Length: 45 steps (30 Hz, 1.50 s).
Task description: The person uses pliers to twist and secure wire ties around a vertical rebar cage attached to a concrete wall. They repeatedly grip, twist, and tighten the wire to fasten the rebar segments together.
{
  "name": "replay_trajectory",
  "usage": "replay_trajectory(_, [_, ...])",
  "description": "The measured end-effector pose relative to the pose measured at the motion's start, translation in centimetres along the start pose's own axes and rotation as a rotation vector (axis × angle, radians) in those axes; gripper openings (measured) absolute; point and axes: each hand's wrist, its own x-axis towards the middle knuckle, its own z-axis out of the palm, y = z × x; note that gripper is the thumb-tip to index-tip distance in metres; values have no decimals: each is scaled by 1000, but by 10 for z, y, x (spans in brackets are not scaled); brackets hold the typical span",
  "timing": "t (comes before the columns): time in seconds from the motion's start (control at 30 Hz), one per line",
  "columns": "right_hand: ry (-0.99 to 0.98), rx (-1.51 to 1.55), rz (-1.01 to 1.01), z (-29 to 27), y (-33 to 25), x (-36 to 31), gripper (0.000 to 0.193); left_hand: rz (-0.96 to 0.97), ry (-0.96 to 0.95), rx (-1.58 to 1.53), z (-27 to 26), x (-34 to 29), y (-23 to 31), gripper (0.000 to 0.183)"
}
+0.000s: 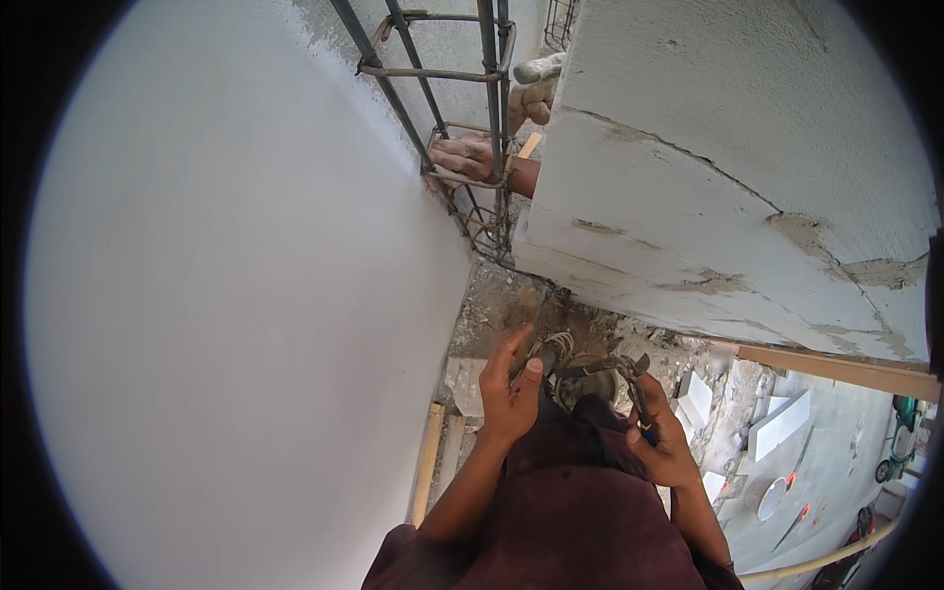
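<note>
My right hand [665, 447] grips a pair of pincers [639, 388] by its handles, the jaws pointing up and away from me. My left hand [511, 393] is raised beside the white wall with its fingers stretched out and thumb apart, and nothing shows in it. Between and below my hands are a looped bundle of thin wire [553, 346] and a round bucket [598, 382], partly hidden. Ahead stands an upright rebar cage [494, 59] with square stirrups. A co-worker's hand [467, 157] reaches from behind the right wall and rests at the cage.
A smooth white wall [246, 295] rises close on my left. On the right is a block wall [728, 197] with mortar joints. Rubble lies at their foot. Far below right are white blocks [780, 425], a white bucket [765, 498] and a green motorbike [897, 438].
</note>
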Motion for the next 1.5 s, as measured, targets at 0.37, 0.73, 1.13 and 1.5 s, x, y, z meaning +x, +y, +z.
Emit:
replay_trajectory(0.37, [280, 377, 244, 36, 42, -5, 16, -160, -56, 87, 26, -22, -14, 24])
replay_trajectory(0.73, [392, 279, 252, 24, 19, -25, 25, 184, 546, 551, 43, 189, -56, 40])
replay_trajectory(1.13, [477, 218, 196, 21, 17, -20, 29, 527, 435, 564, 11, 158, -31, 9])
replay_trajectory(1.5, [139, -445, 180, -1, -25, 3, 43, 151, 469, 87, -21, 28, 19, 32])
